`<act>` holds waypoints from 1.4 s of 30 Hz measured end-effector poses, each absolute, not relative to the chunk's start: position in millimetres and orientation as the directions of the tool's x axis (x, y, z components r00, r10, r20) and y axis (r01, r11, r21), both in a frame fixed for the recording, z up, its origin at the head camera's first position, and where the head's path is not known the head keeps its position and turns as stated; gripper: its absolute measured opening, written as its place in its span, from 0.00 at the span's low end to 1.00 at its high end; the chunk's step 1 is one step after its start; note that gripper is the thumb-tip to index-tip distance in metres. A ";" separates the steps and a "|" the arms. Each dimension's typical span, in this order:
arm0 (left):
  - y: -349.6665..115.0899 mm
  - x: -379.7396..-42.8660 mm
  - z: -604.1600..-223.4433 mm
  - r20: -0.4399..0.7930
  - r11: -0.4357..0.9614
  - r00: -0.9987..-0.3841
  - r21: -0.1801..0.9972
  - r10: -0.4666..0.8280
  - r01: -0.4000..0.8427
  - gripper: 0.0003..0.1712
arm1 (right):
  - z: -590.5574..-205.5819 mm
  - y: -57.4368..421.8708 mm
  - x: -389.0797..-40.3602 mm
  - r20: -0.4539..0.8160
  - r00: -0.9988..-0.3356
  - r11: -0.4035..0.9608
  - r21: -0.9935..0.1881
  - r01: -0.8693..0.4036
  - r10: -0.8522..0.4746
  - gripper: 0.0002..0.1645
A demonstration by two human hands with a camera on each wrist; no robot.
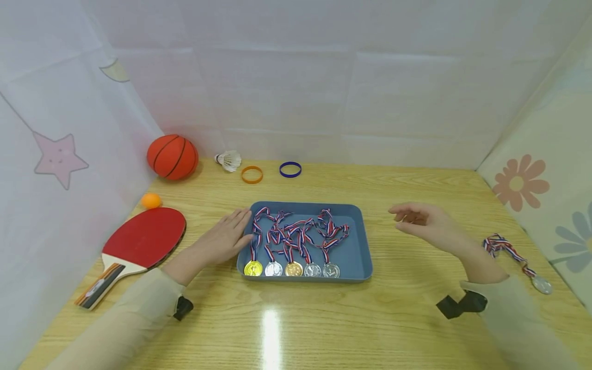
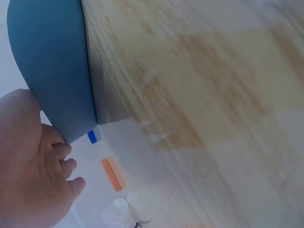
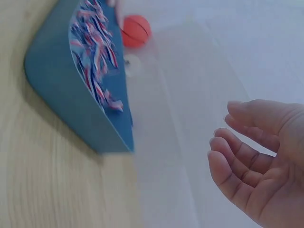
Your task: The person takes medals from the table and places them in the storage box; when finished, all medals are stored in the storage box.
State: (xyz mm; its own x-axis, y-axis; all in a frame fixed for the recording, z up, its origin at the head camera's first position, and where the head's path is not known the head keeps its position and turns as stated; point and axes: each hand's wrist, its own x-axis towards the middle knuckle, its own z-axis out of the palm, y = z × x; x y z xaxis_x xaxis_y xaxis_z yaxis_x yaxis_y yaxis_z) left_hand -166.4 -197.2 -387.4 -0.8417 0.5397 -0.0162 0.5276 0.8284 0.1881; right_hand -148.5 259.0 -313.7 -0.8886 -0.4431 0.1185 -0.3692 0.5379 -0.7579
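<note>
In the head view a blue-grey tray [image 1: 359,252] sits mid-table. A gold medal [image 1: 253,269], a bronze-toned medal [image 1: 294,269] and silver medals [image 1: 331,270] lie in a row along its near side, their red, white and blue ribbons [image 1: 300,234] bunched behind them. My left hand [image 1: 226,236] lies along the tray's left rim, fingers straight; the left wrist view shows it against the tray wall [image 2: 52,61]. To the tray's right hovers my right hand [image 1: 425,223], its fingers loosely bent around nothing, as the right wrist view also shows.
On the left are a red table tennis bat [image 1: 145,236], an orange ball [image 1: 151,201] and a small basketball [image 1: 173,157]. A shuttlecock [image 1: 228,161], an orange wristband [image 1: 252,181] and a blue wristband [image 1: 290,175] lie at the back. Far right lies another silver medal [image 1: 542,284].
</note>
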 end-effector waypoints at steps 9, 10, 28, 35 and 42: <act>-196.7 -165.9 -385.8 -0.013 0.826 -0.840 0.189 0.543 0.531 0.36 | -322.2 361.2 -128.7 0.166 -0.963 0.670 -0.692 -0.268 -0.213 0.23; -196.7 -165.7 -385.7 -0.013 0.826 -0.840 0.189 0.543 0.531 0.36 | -325.5 372.2 -126.1 0.175 -0.967 0.679 -0.689 -0.254 -0.184 0.24; -195.9 -164.9 -384.6 -0.014 0.826 -0.841 0.194 0.541 0.529 0.36 | -437.7 547.7 -107.2 -0.027 -0.996 0.820 -0.565 0.089 0.089 0.44; -195.6 -163.7 -383.4 -0.006 0.826 -0.842 0.198 0.540 0.528 0.35 | -435.1 549.0 -98.2 -0.098 -0.993 0.850 -0.514 0.113 0.073 0.41; -195.4 -163.1 -383.0 -0.009 0.826 -0.842 0.201 0.539 0.527 0.35 | -419.2 529.0 -92.8 -0.127 -0.988 0.865 -0.483 0.136 0.084 0.34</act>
